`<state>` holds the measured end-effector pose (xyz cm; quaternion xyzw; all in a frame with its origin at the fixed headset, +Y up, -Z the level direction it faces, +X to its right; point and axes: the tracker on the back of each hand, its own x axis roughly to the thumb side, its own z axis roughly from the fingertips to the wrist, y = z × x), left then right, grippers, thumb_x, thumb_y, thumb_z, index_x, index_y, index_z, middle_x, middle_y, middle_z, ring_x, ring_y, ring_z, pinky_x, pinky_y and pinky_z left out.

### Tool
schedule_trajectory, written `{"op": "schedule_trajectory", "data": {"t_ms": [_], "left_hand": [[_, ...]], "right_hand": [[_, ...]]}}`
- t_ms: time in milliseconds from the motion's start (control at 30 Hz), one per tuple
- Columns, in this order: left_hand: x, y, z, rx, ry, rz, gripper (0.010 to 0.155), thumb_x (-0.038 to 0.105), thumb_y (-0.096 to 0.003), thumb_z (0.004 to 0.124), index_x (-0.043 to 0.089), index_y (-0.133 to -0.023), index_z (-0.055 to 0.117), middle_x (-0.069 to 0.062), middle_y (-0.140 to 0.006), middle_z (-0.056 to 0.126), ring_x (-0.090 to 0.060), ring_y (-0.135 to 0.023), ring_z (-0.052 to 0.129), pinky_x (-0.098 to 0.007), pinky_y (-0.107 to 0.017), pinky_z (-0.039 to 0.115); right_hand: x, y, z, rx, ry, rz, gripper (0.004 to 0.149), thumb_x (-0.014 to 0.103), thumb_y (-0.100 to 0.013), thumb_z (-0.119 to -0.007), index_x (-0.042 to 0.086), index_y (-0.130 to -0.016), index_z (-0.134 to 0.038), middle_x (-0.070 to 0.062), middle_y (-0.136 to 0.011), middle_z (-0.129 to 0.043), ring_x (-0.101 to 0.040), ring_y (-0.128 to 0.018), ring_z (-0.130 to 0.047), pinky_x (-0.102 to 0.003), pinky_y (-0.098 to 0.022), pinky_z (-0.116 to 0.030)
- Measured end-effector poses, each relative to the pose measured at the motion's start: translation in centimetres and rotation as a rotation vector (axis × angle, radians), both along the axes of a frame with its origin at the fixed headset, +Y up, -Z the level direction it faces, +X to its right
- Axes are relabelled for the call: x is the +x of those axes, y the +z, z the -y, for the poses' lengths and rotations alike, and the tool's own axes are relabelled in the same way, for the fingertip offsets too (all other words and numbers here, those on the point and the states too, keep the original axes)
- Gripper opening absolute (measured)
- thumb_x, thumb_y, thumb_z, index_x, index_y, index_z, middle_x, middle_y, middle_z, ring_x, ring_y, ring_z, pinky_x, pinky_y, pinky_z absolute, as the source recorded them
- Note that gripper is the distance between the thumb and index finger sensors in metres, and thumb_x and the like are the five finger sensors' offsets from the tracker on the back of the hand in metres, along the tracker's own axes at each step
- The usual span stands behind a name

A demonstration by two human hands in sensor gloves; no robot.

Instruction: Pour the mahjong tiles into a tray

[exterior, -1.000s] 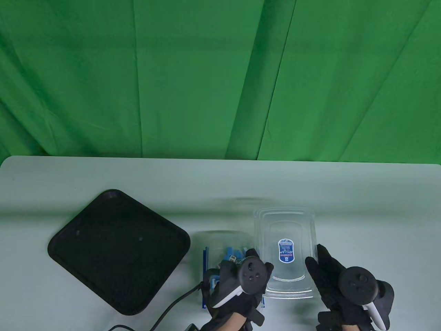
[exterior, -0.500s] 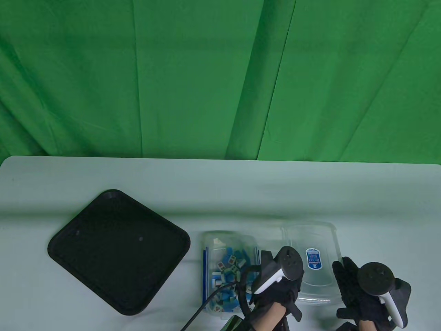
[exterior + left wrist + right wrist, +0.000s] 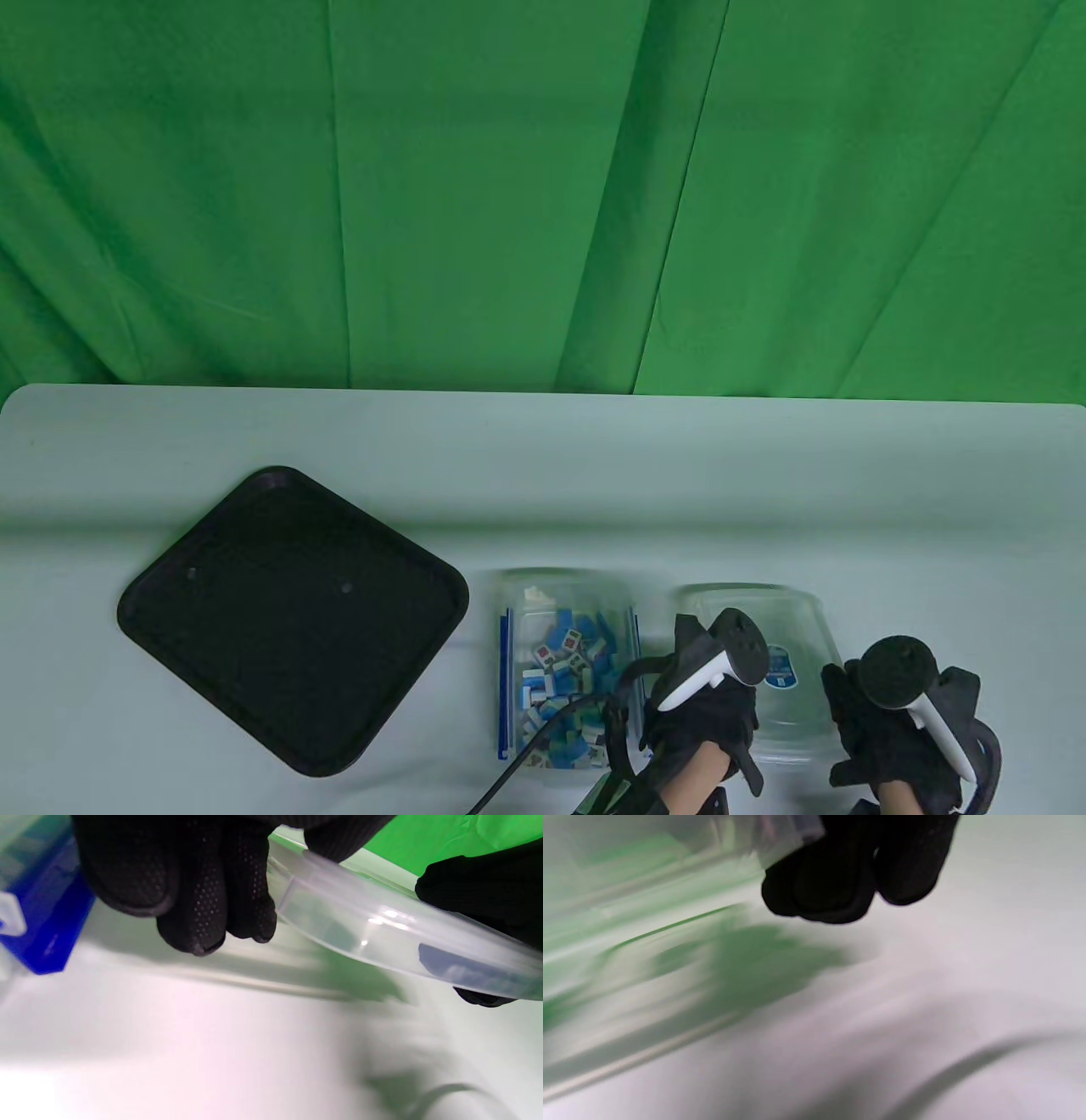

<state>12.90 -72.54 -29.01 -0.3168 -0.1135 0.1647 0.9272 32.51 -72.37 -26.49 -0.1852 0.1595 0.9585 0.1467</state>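
A clear box (image 3: 564, 594) full of blue and white mahjong tiles (image 3: 564, 671) stands open near the table's front edge. The black tray (image 3: 288, 620) lies to its left and holds nothing. Both hands hold the clear lid (image 3: 785, 620) to the right of the box. My left hand (image 3: 704, 696) grips the lid's left end. My right hand (image 3: 857, 705) grips its right end. In the left wrist view my fingers (image 3: 203, 878) clasp the lid (image 3: 382, 929), which is tilted a little above the table, with the right hand (image 3: 479, 887) behind it. The right wrist view is blurred; fingers (image 3: 848, 870) are beside the lid (image 3: 649, 866).
A black cable (image 3: 526, 755) runs from my left wrist across the box's front. The box's blue clip (image 3: 46, 921) shows at the left of the left wrist view. A green cloth (image 3: 543, 187) hangs behind the white table (image 3: 543, 458).
Both hands have carried the lid off the box, rightwards and lower towards the table. The tiles in the box now show uncovered. The tray and box have not moved.
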Motion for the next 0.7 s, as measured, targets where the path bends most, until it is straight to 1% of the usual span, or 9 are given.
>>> {"op": "schedule_trajectory", "data": {"t_ms": [300,467,700], "left_hand": [[0.6,-0.3,1.3,-0.053,-0.044,-0.005,0.066,0.035,-0.0683,0.056,-0.02,-0.105,0.058,-0.016,-0.076,0.099,-0.038,-0.061,0.102,-0.048,-0.042,0.084],[1.2,0.0,1.7,-0.026,-0.11,0.011,0.066,0.035,-0.0682,0.057,-0.02,-0.105,0.058,-0.017,-0.078,0.099,-0.039,-0.062,0.101,-0.049,-0.042,0.083],[1.5,0.2,2.4,-0.014,-0.193,0.016,0.066,0.036,-0.0681,0.062,-0.018,-0.105,0.06,-0.017,-0.078,0.099,-0.04,-0.063,0.101,-0.049,-0.043,0.083]], "right_hand": [[-0.6,-0.8,1.0,-0.067,0.084,-0.012,0.059,0.046,-0.071,-0.057,0.005,-0.114,-0.063,-0.012,-0.088,-0.087,-0.029,-0.064,-0.092,-0.057,-0.069,-0.071],[-0.7,-1.1,1.8,-0.109,0.086,-0.006,0.059,0.045,-0.071,-0.058,0.005,-0.114,-0.063,-0.013,-0.091,-0.087,-0.031,-0.067,-0.093,-0.057,-0.069,-0.07],[-1.0,-1.4,2.5,-0.15,0.107,-0.015,0.058,0.044,-0.071,-0.062,0.005,-0.114,-0.064,-0.013,-0.093,-0.087,-0.032,-0.07,-0.093,-0.057,-0.07,-0.069]]}}
